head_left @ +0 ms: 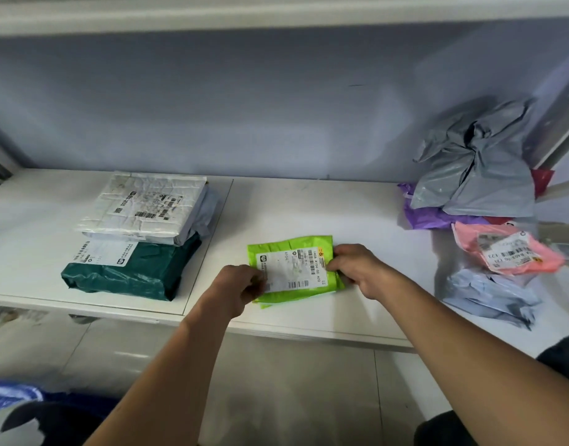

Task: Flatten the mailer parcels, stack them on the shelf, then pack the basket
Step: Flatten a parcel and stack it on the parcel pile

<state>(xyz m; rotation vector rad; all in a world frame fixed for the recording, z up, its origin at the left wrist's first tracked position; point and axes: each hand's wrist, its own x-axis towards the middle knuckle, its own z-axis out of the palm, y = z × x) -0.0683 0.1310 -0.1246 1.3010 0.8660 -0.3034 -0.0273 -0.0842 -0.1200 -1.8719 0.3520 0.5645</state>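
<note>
Flattening lime-green mailer (pixel 292 268) mid-shelf (pixel 357 220) | left hand (pixel 236 289), right hand (pixel 357 268) pinch opposite ends | advice: press outward from label, then onto left stack (pixel 138 233)

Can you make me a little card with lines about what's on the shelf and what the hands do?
Middle: green mailer on the white shelf
Left hand: pinches its left edge
Right hand: holds its right edge
Stack on left: white mailer on top, dark green mailer at bottom
Pile on right: grey mailer, purple mailer, pink mailer, pale blue mailer
</note>
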